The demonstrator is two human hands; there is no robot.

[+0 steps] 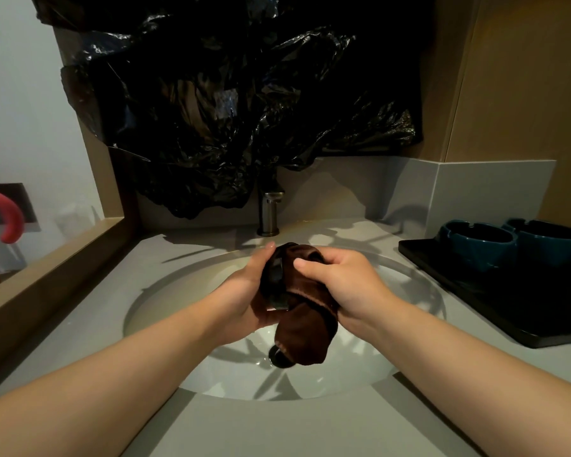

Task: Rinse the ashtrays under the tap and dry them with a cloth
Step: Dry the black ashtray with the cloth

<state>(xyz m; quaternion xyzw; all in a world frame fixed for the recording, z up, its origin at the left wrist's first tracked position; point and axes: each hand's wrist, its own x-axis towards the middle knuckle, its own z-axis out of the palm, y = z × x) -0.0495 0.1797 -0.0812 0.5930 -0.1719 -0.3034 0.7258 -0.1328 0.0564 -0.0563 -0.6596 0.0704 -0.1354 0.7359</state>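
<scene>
Ashtrays are sitting in two places: one dark ashtray (275, 278) is being held over the sink (192, 282), in front of the tap (270, 212), and we are wrapping it in a brown cloth (305, 319) whose loose end is hanging down toward the drain (277, 357). Our left hand (244, 291) is cupping the ashtray from the side, its grip closed round the rim, while our right hand (340, 282) is pressing the cloth against it with fingers curled tight. To the right of the sink, two blue ashtrays (478, 245) are standing side by side, touching, on a black tray (475, 298) lying on the grey worktop (277, 430). We cannot tell what their bowls are holding. Behind the tap, black plastic sheeting (231, 103) is hanging.
</scene>
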